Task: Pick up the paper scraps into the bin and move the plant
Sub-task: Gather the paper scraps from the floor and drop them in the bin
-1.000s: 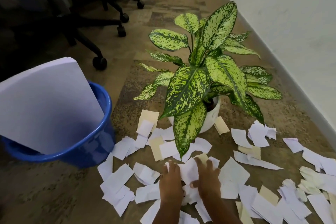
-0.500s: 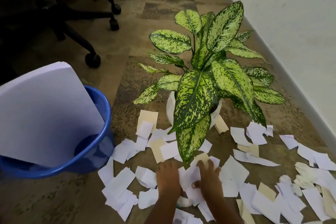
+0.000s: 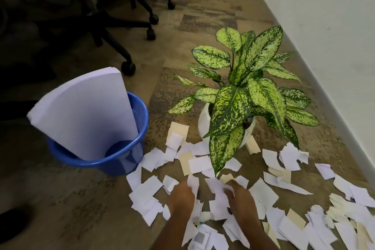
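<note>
White and cream paper scraps [image 3: 263,191] litter the near carpet [image 3: 60,199], where the left hand [image 3: 181,197] and right hand [image 3: 241,199] each curl fingers round a few, just before a potted plant [image 3: 231,107], with a blue bin [image 3: 121,160] holding a paper sheaf [image 3: 85,113] at left.

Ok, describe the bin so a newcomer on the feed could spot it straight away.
Find the potted plant near the white wall on the right. Left of it, at the edge of the paper scraps, stands a round bin before the office chairs. It is the only blue thing, with a thick stack of white paper sticking out.
</note>
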`<state>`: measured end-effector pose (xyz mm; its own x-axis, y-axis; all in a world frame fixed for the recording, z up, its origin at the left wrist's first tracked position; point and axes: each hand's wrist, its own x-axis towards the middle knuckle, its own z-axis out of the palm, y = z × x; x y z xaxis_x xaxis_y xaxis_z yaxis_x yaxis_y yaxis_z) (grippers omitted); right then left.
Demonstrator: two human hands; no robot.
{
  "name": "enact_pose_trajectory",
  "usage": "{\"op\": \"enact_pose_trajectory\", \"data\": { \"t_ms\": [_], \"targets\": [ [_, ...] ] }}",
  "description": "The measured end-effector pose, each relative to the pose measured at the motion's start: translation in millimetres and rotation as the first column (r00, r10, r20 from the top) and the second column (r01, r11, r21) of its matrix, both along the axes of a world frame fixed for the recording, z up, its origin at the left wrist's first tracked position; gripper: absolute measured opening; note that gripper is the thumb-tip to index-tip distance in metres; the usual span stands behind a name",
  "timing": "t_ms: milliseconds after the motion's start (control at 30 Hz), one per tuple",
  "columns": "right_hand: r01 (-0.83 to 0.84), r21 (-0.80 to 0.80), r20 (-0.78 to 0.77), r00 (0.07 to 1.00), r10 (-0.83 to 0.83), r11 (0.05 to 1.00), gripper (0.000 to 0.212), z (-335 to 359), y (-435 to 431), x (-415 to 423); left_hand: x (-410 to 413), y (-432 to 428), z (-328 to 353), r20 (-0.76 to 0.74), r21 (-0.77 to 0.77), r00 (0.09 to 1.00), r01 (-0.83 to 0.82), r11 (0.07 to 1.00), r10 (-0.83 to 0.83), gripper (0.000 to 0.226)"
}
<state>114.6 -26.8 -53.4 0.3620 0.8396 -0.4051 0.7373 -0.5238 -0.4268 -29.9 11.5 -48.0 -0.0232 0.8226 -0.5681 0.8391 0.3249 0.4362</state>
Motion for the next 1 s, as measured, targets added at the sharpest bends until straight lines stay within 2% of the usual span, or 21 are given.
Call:
{"op": "enact_pose_trajectory", "data": {
  "t_ms": [67, 167, 300, 433, 500, 567, 633, 700, 767, 833, 900, 933, 1000],
  "targets": [
    [0.030, 0.091, -0.072, 0.997, -0.023, 0.995, 0.063, 9, 1, -11, -7, -4, 9, 0.014, 0.002, 0.999, -0.052, 0.999, 0.052, 0.039],
    [0.032, 0.143, -0.101, 0.995, -0.017, 0.989, 0.037, 29, 4, -28, -15, -10, 24, 0.051, 0.044, 0.988, -0.145, 0.989, 0.143, 0.040],
    [0.034, 0.262, -0.197, 0.980, 0.020, 0.964, 0.034, 55, 13, -55, -24, -13, 50, 0.161, 0.208, 0.957, -0.273, 0.939, 0.243, 0.039],
    [0.072, 0.377, -0.348, 0.935, 0.070, 0.923, 0.029, 83, 31, -91, -41, -8, 90, 0.283, 0.437, 0.919, -0.379, 0.816, 0.275, 0.044],
    [0.121, 0.376, -0.499, 0.862, 0.091, 0.919, 0.028, 97, 44, -114, -57, 0, 108, 0.327, 0.504, 0.892, -0.444, 0.741, 0.313, 0.042],
    [0.204, 0.295, -0.658, 0.752, 0.044, 0.933, 0.031, 111, 57, -137, -77, 11, 122, 0.368, 0.535, 0.859, -0.509, 0.674, 0.356, 0.037],
    [0.266, 0.174, -0.770, 0.637, -0.038, 0.948, 0.038, 131, 70, -160, -97, 24, 136, 0.463, 0.484, 0.778, -0.623, 0.614, 0.424, 0.034],
    [0.272, 0.105, -0.814, 0.576, -0.075, 0.956, 0.045, 147, 85, -177, -117, 39, 146, 0.533, 0.374, 0.675, -0.728, 0.574, 0.509, 0.034],
    [0.254, 0.072, -0.853, 0.517, -0.072, 0.965, 0.048, 157, 97, -190, -133, 54, 150, 0.544, 0.294, 0.622, -0.771, 0.565, 0.564, 0.033],
    [0.245, 0.043, -0.903, 0.424, -0.067, 0.969, 0.050, 161, 106, -196, -139, 62, 146, 0.530, 0.313, 0.645, -0.752, 0.581, 0.550, 0.031],
    [0.271, 0.044, -0.938, 0.342, -0.054, 0.962, 0.049, 159, 110, -195, -136, 58, 136, 0.529, 0.442, 0.711, -0.697, 0.565, 0.463, 0.030],
    [0.282, 0.073, -0.934, 0.355, -0.033, 0.957, 0.045, 155, 109, -192, -134, 52, 131, 0.512, 0.543, 0.760, -0.648, 0.534, 0.401, 0.029],
    [0.247, 0.206, -0.855, 0.516, 0.051, 0.947, 0.030, 140, 100, -181, -130, 37, 114, 0.407, 0.715, 0.885, -0.463, 0.523, 0.226, 0.025]
  ]
}}
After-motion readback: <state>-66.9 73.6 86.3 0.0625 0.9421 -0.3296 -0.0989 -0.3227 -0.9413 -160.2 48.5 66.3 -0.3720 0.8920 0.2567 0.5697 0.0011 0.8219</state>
